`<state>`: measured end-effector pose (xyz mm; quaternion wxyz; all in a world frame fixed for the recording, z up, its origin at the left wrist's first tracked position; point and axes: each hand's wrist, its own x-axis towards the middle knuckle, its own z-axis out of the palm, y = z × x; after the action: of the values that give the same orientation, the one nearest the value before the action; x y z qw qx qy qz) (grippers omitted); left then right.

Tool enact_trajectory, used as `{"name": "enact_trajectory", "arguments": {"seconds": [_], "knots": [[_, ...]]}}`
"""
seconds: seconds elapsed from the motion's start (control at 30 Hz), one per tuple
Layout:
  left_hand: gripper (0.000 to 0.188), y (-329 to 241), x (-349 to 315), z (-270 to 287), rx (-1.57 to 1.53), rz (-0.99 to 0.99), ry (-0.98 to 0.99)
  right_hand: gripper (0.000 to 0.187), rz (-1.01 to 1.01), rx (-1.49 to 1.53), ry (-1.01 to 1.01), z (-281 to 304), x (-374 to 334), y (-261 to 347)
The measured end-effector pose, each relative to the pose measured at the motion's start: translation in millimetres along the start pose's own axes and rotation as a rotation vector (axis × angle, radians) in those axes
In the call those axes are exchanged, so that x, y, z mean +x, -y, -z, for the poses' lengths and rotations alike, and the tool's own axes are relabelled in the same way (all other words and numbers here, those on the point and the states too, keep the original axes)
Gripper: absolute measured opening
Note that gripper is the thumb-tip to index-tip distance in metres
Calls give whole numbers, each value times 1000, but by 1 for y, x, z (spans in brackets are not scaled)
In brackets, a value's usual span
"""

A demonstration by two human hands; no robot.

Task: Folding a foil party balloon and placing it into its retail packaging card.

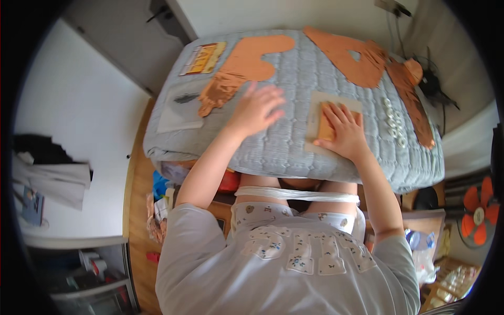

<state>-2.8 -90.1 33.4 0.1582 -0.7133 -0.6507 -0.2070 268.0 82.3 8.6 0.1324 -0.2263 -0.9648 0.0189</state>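
Right of the frame's centre, we seem to be steadying the orange piece, right hand flat on it, left hand spread and empty; lifting would call for fingertips under its edge.

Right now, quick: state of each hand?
Left hand: open, apparently empty, over the grey quilted bedspread.
Right hand: open, palm down on the orange square sheet.

Two hands, one tan square, one fan

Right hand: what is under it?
An orange-tan square shows beneath the right hand, on a larger pale sheet. The part directly under the palm is covered.
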Motion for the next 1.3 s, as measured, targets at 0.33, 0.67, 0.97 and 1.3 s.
{"name": "enact_trajectory", "arguments": {"seconds": [0.33, 0.67, 0.97, 1.3], "knots": [[62, 206, -204, 110, 592, 1447, -74, 112, 16, 2, -6, 2, 2, 5], [45, 262, -263, 122, -34, 1256, -116, 112, 17, -3, 7, 1, 4, 3], [29, 260, -294, 150, 10, 1012, -397, 111, 73, 60, -56, -1, 10, 7], [14, 184, -267, 127, -731, 1440, -1067, 111, 35, 5, -29, 3, 4, 5]]}}
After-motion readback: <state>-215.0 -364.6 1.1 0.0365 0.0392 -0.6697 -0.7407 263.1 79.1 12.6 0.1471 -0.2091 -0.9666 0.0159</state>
